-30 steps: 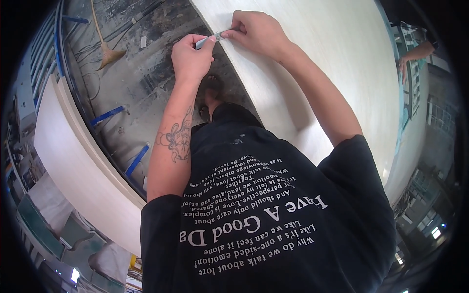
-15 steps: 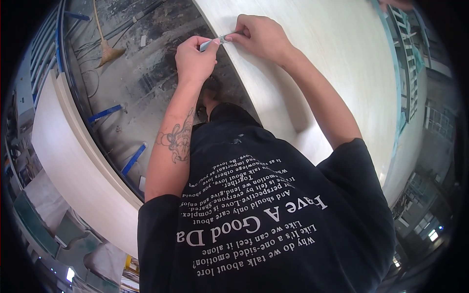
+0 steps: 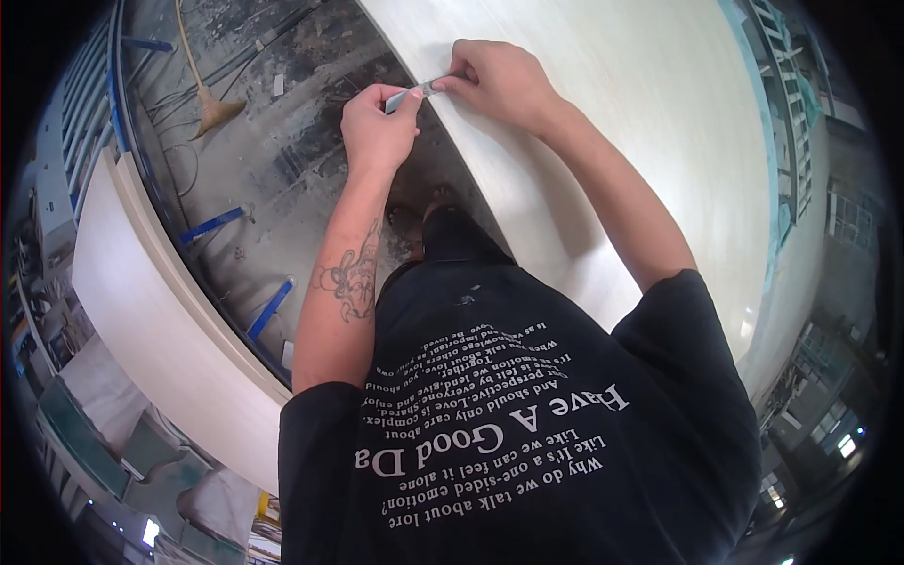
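Both my hands meet at the left edge of a large pale board (image 3: 603, 132), pinching one narrow thing between them. This is a short, slim strip (image 3: 427, 89), pale grey-blue at one end and shinier grey in the middle; its exact kind does not show. My left hand (image 3: 379, 127) is closed on the pale end, over the floor just beyond the board's edge. Above the board's surface, my right hand (image 3: 499, 83) pinches the other end, which is partly hidden by the fingers.
To my left, more pale curved boards (image 3: 160, 282) lie along a dark rail with blue brackets (image 3: 271, 309). A broom (image 3: 217, 111) rests on the stained floor (image 3: 311, 113) among cables. Rack-like frames (image 3: 791, 113) stand beyond the board's right side.
In the picture, both hands and the strip sit slightly lower, along with the board edge and floor things. Both hands keep their pinch on the strip.
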Tool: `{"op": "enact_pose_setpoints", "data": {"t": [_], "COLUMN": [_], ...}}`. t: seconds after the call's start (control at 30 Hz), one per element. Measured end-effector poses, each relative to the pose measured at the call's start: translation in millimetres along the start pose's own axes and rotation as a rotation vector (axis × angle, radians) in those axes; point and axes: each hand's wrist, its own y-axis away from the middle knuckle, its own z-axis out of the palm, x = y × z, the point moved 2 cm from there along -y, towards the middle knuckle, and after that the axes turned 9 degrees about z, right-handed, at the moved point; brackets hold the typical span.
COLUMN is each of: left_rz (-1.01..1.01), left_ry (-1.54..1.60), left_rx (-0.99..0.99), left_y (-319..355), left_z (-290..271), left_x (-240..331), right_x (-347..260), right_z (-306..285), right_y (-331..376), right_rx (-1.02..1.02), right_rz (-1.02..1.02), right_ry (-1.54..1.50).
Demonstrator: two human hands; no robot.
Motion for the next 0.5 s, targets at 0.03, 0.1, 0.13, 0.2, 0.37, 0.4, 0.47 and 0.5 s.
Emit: {"op": "enact_pose_setpoints", "data": {"t": [0.03,0.1,0.13,0.2,0.37,0.4,0.47,0.5], "left_rz": [0.011,0.025,0.011,-0.003,0.013,0.014,0.019,0.022], "left_ry": [-0.009,-0.017,-0.023,-0.032,-0.083,-0.084,-0.072,-0.071], "left_rx": [0.007,0.022,0.0,-0.018,-0.002,-0.002,-0.008,-0.008], "left_y": [0.0,-0.2,3.3,2.0,6.3,5.9,6.5,5.5], "left_z": [-1.1,-0.7,0.6,0.0,-0.9,-1.2,-0.4,-1.0], "left_x": [-0.9,-2.7,-1.9,1.4,7.4,7.9,5.4,4.1], "right_x": [-0.8,-0.1,1.0,0.9,2.0,2.1,1.0,0.5], "right_z": [1.1,-0.9,-1.4,-0.3,0.3,0.9,-0.3,0.0], "right_y": [0.4,0.6,3.4,0.8,1.9,1.9,4.1,3.5], "right_rx": [0.018,0.036,0.018,0.0,0.021,0.022,-0.004,-0.001], "right_rz": [-0.02,-0.049,-0.04,-0.034,-0.06,-0.06,-0.036,-0.036], "right_ry": [-0.025,-0.048,-0.05,-0.055,-0.041,-0.042,-0.025,-0.024]}}
